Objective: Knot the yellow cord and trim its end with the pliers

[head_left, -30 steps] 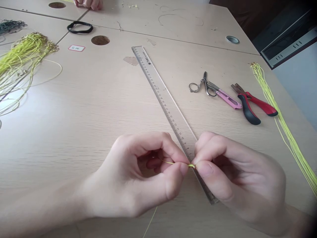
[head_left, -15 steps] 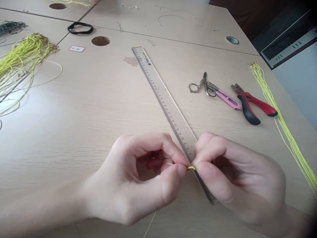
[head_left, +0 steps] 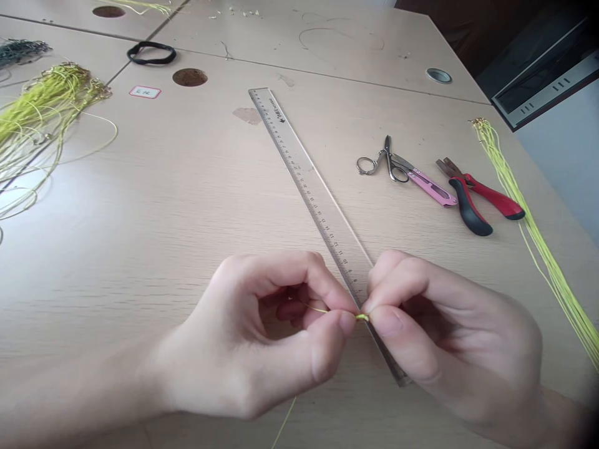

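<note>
Left edge: one yellow-green cord bundle (head_left: 42,109), one dark cord bundle (head_left: 21,50) | left hand (head_left: 243,337): half closed, pinching short yellow cord (head_left: 361,317) above ruler | right hand (head_left: 449,318): half closed, pinching same cord | one clear ruler (head_left: 309,193), lower part under right hand | one steel scissors (head_left: 381,165), one pink thread snips (head_left: 433,190), one red-black pliers (head_left: 486,199) | right: one yellow cord bundle (head_left: 528,218)

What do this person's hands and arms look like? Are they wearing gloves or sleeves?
No gloves: the left hand and the right hand are bare, with no rings or bracelets showing. The left forearm is bare too, with no sleeve or watch in view.
</note>
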Action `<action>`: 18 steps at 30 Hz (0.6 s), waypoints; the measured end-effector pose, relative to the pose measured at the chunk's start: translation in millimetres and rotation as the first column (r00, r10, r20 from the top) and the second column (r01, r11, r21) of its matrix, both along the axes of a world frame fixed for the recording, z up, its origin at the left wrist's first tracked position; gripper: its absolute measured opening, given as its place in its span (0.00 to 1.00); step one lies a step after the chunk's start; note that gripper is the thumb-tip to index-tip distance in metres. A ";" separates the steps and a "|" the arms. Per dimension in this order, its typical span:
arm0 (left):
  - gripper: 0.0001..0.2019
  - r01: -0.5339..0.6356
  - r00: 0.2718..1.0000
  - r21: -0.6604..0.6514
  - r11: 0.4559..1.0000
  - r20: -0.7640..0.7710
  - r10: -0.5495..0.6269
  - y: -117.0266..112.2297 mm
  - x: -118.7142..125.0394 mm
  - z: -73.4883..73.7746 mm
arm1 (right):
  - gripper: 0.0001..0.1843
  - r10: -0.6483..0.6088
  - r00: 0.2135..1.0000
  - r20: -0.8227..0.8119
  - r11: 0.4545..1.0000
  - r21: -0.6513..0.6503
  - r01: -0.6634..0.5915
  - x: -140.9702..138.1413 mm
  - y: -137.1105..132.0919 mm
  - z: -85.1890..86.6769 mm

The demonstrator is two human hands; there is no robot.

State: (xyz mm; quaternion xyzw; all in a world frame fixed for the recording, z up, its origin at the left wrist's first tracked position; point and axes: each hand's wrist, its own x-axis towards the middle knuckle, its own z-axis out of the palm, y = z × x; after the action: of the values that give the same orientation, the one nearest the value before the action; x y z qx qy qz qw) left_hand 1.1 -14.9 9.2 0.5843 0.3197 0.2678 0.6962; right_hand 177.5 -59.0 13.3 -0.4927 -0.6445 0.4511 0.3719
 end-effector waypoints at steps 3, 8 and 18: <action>0.05 0.001 1.000 0.015 1.000 -0.005 -0.001 0.9 0.5 0.0 | 0.08 0.006 1.000 0.000 1.000 0.010 -0.006 -0.1 -0.3 0.2; 0.05 0.001 1.000 0.025 1.000 0.006 -0.001 1.4 0.5 -0.5 | 0.08 -0.001 1.000 0.012 1.000 0.019 0.001 -0.1 0.7 0.7; 0.04 0.005 1.000 -0.001 1.000 0.017 -0.005 1.8 0.1 0.8 | 0.08 0.004 1.000 -0.009 1.000 0.005 -0.004 0.8 2.3 -0.2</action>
State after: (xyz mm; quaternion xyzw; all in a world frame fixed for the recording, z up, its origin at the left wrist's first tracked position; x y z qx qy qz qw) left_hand 1.3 -13.1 10.0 0.5822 0.3125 0.2711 0.6999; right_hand 178.4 -56.6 13.0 -0.4885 -0.6449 0.4523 0.3753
